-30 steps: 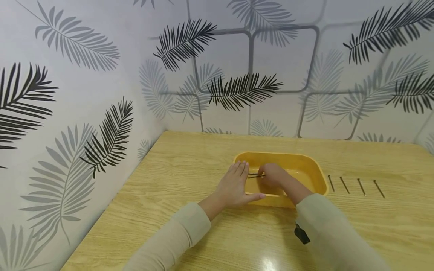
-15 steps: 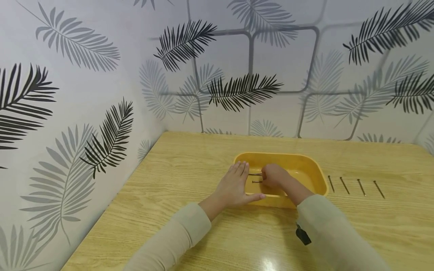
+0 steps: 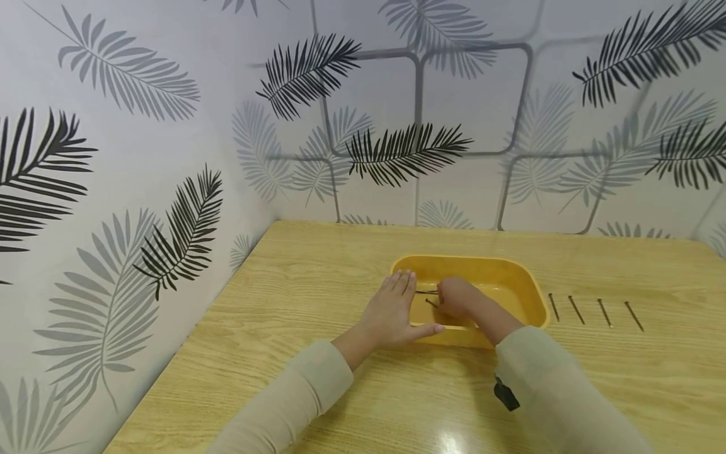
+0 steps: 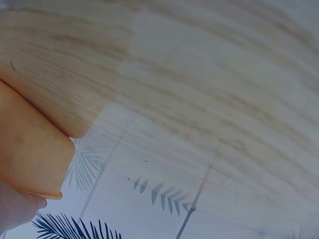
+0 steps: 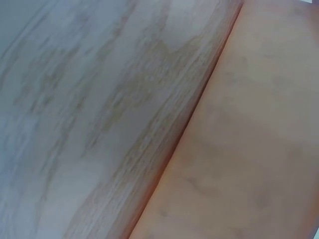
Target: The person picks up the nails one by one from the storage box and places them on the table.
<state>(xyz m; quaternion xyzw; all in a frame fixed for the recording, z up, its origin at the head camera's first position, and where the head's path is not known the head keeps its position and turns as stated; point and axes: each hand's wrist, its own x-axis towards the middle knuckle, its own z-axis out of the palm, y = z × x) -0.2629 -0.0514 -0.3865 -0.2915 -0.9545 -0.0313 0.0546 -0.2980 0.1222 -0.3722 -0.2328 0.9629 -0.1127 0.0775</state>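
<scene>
**Two hands at a yellow tray of nails**

Nearest the camera, two pale sleeves come in from 6 o'clock across the wooden tabletop (image 3: 317, 277), which shows a bright glare spot close to the near edge. A small dark tag hangs from the right sleeve (image 3: 544, 372) near its cuff.

Past the cuffs, the left hand (image 3: 394, 309) lies flat against the left side of the yellow tray (image 3: 510, 268), at its 9 o'clock wall. Its fingers are straight and held together, pointing toward 12 o'clock, and the thumb reaches out toward 3 o'clock along the tray's near rim. It presses on the tray without curling round it.

The right hand (image 3: 456, 297) is down inside the tray, in its left half, with the fingers curled toward 9 o'clock. Thin dark nails (image 3: 426, 292) lie on the tray floor between the two hands, right at the right fingertips; whether the fingers are pinching one cannot be told from this view. The right wrist view shows only blurred orange wall and wood grain.

The tray sits near the middle of the tabletop. At its 3 o'clock, just beside the right wall, four more nails (image 3: 590, 311) lie in a row on the wood, apart from one another and roughly parallel, each pointing toward 12 o'clock.

Farthest off, at 12 o'clock and 9 o'clock, walls papered with black and grey palm leaves (image 3: 408, 148) close in the tabletop.
</scene>
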